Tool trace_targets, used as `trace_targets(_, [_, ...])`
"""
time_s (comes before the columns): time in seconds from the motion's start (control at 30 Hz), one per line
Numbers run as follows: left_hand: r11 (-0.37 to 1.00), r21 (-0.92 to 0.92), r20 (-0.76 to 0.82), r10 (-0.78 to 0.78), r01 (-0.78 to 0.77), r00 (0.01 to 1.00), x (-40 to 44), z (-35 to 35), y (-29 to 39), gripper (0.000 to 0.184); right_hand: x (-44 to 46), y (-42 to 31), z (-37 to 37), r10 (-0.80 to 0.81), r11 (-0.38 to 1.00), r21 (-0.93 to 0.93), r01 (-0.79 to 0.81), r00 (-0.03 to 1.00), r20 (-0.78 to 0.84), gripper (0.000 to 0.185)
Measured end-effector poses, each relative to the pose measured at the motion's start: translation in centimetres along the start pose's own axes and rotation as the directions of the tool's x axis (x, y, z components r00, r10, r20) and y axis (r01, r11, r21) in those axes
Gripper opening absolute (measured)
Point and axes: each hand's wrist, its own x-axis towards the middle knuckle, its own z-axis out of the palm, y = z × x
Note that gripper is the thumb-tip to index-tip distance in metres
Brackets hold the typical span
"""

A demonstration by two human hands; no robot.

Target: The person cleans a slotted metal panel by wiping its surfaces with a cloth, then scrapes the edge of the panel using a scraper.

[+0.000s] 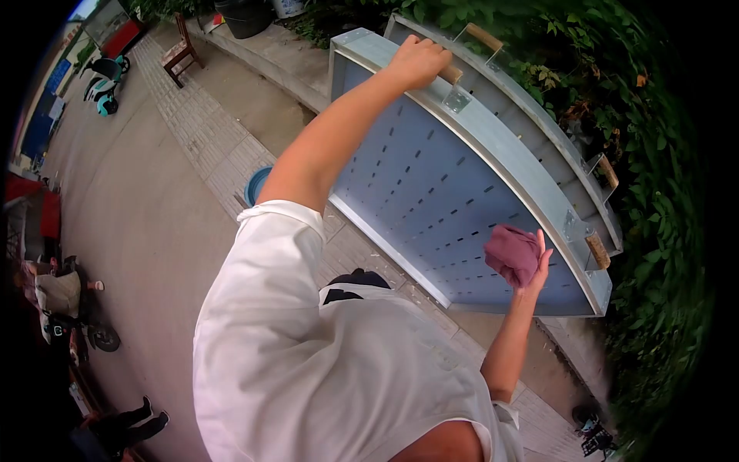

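Observation:
A large shallow metal tray [416,177] with rows of slots in its base stands tilted on edge before me. My left hand [419,63] is closed round a wooden handle [450,74] on its upper rim. In my right hand [539,266] is a bunched mauve cloth [512,254], held at the lower right part of the slotted face; whether it touches the metal I cannot tell. A second wooden handle [597,251] sticks out from the rim on the right. Directly behind leans another metal tray [531,135] with similar wooden handles [483,36].
Leafy bushes [654,192] crowd the right side behind the trays. A blue basin [258,185] sits on the paving by my left arm. Farther off are a wooden chair [178,55], a scooter [104,85], a dark bucket [245,17] and people at the left edge.

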Motion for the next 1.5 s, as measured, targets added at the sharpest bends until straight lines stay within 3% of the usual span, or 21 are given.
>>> trace_targets(0.13, [0.998,-0.06,0.012,0.034,-0.033,0.999,2.7,4.1,-0.9,0.037,-3.9,6.7,-1.0,0.092,0.943,0.322,-0.08,0.996,-0.021,0.07])
trace_targets(0.2, [0.997,-0.08,0.004,0.023,-0.023,1.0,3.0,4.9,-1.0,0.045,-7.1,11.1,-2.0,0.271,0.851,0.501,-0.16,0.95,-0.155,0.069])
trace_targets(0.27, [0.987,-0.16,-0.03,-0.006,0.001,1.0,2.4,5.0,-0.6,0.05,-9.8,14.2,-2.8,0.37,0.846,0.467,-0.258,0.914,-0.165,0.063])
trace_targets(0.4, [0.955,-0.292,-0.108,-0.08,0.045,0.991,-3.1,4.8,2.2,0.056,-11.1,15.6,-2.5,0.37,0.849,0.442,-0.29,0.923,-0.107,0.052])
trace_targets(0.47, [0.902,-0.41,0.052,-0.124,0.134,0.991,-9.6,6.7,4.7,0.054,-11.3,16.1,-4.6,0.417,0.846,0.446,-0.292,0.883,-0.213,0.049])
trace_targets(0.5, [0.863,-0.447,0.254,-0.131,0.236,0.958,-13.6,7.3,6.7,0.049,-11.3,16.4,-5.6,0.443,0.843,0.448,-0.297,0.857,-0.263,0.047])
trace_targets(0.57, [0.797,-0.481,0.6,-0.006,0.366,0.8,-23.5,8.9,11.1,0.039,-11.0,17.1,-7.1,0.505,0.822,0.454,-0.342,0.808,-0.304,0.045])
trace_targets(0.63, [0.815,-0.434,0.822,0.182,0.385,0.54,-33.1,8.6,16.0,0.034,-10.0,18.2,-8.9,0.559,0.803,0.43,-0.412,0.77,-0.307,0.044])
trace_targets(0.67, [0.812,-0.402,0.881,0.217,0.423,0.42,-36.6,6.9,18.2,0.034,-9.6,19.2,-9.8,0.58,0.795,0.409,-0.448,0.759,-0.297,0.044])
trace_targets(0.77, [0.723,-0.396,0.916,0.353,0.567,0.189,-45.2,2.6,22.9,0.033,-8.4,23.2,-12.5,0.649,0.747,0.41,-0.523,0.707,-0.282,0.043])
trace_targets(0.9, [0.674,-0.425,0.838,0.545,0.604,-0.017,-51.1,-2.1,24.9,0.036,-8.6,26.2,-14.0,0.683,0.706,0.5,-0.503,0.671,-0.29,0.043])
trace_targets(0.93, [0.67,-0.435,0.842,0.54,0.601,0.007,-51.9,-3.2,25.2,0.037,-9.1,26.6,-13.8,0.675,0.72,0.503,-0.478,0.648,-0.352,0.042])
trace_targets(1.0, [0.675,-0.453,0.854,0.517,0.582,0.064,-53.2,-4.4,24.7,0.038,-9.8,27.2,-13.2,0.693,0.699,0.513,-0.498,0.647,-0.317,0.043])
trace_targets(1.13, [0.648,-0.442,0.854,0.516,0.621,0.069,-58.2,-3.2,23.9,0.027,-13.0,29.1,-14.5,0.725,0.668,0.481,-0.568,0.643,-0.248,0.041])
trace_targets(1.17, [0.588,-0.404,0.824,0.567,0.701,-0.001,-59.2,-2.9,23.1,0.025,-13.1,29.8,-14.8,0.733,0.666,0.48,-0.571,0.621,-0.277,0.041])
trace_targets(1.23, [0.483,-0.295,0.717,0.683,0.824,-0.143,-60.9,-2.8,20.6,0.021,-14.5,30.6,-14.0,0.74,0.667,0.497,-0.556,0.572,-0.354,0.043])
trace_targets(1.3, [0.402,-0.231,0.417,0.864,0.886,-0.283,-61.8,-3.4,17.5,0.023,-15.5,32.5,-13.1,0.709,0.693,0.498,-0.521,0.62,-0.337,0.044])
trace_targets(1.37, [0.19,0.222,0.327,0.91,0.956,-0.256,-65.5,-4.6,15.1,0.03,-16.4,34.7,-12.8,0.692,0.706,0.508,-0.493,0.632,-0.348,0.045])
trace_targets(1.47, [0.363,0.435,0.002,0.915,0.824,-0.404,-66.6,-0.1,14.7,0.039,-17.6,39.8,-11.5,0.718,0.677,0.581,-0.452,0.578,-0.388,0.045])
trace_targets(1.5, [0.477,0.299,-0.053,0.873,0.826,-0.485,-67.8,2.4,16.5,0.043,-17.3,41.5,-10.4,0.709,0.685,0.58,-0.441,0.586,-0.391,0.045])
